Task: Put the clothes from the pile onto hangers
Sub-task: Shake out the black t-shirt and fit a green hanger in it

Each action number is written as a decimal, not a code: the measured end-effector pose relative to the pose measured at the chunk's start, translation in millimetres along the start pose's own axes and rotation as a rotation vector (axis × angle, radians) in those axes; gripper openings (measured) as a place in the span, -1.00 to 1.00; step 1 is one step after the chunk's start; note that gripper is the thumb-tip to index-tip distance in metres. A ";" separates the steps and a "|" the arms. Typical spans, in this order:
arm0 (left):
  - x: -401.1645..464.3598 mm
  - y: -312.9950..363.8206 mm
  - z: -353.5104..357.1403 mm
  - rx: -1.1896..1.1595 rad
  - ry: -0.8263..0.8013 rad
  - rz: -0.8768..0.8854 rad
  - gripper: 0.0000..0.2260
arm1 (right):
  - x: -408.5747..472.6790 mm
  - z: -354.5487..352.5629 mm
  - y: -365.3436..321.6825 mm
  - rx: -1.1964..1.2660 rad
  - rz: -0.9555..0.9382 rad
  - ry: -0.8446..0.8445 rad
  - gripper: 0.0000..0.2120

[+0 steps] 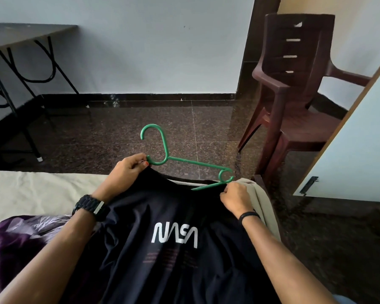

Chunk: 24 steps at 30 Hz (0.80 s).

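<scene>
The black NASA T-shirt [173,238] lies spread before us on the bed, its white lettering upside down to us and its hem end held up between our two hands near the bed's far edge. Our left hand [127,170], a black watch [90,208] on its wrist, curls its fingers round the shirt's upper edge on the left and pinches it against the looped end of the green plastic hanger [184,162]. Our right hand [234,197], a thin black band [249,216] at the wrist, grips the same edge on the right with bent fingers, just under the hanger's other looped end. The hanger rests tilted across the top of the shirt, hook pointing up and away over the floor, its lower bar partly tucked behind the cloth. To our left a purple patterned garment [15,238] lies on the cream bedsheet [31,191]; a beige cloth [263,205] hangs over the bed's right corner. Beyond the bed edge the dark speckled stone floor [119,132] opens wide to the pale wall. A folding table [20,36] with black legs stands far left, a brown plastic chair [294,88] far right, with a white door panel [360,145] just beside it.
</scene>
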<state>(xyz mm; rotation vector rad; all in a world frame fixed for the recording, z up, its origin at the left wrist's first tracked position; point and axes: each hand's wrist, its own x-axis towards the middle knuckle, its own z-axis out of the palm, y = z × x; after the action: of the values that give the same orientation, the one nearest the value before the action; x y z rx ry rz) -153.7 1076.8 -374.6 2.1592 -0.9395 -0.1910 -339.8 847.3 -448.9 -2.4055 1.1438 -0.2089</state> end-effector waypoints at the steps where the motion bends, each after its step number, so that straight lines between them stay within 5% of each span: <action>1: -1.6 -0.1 -0.8 0.005 0.000 0.001 -0.84 | 3.1 -4.4 5.2 0.046 0.010 0.027 -0.90; 12: -11.8 8.7 2.0 0.089 0.109 -0.173 -0.90 | -5.0 -3.2 12.8 0.593 -0.109 -0.136 -0.78; 18: -10.0 11.4 6.6 0.122 0.149 -0.203 -0.86 | -24.0 8.4 -12.3 0.414 -0.291 -0.380 -0.65; 22: -10.9 11.0 9.2 0.084 0.161 -0.213 -0.87 | -28.1 12.7 -27.0 0.152 -0.297 -0.260 -0.77; 24: -11.8 9.6 10.0 0.067 0.144 -0.216 -0.88 | -27.3 15.8 -28.6 0.101 -0.190 -0.150 -0.66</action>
<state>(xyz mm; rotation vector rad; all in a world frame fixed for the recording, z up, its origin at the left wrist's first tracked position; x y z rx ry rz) -171.7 1074.7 -376.8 2.3018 -0.6397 -0.1080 -332.4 889.2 -447.7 -2.3946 0.8205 -0.1408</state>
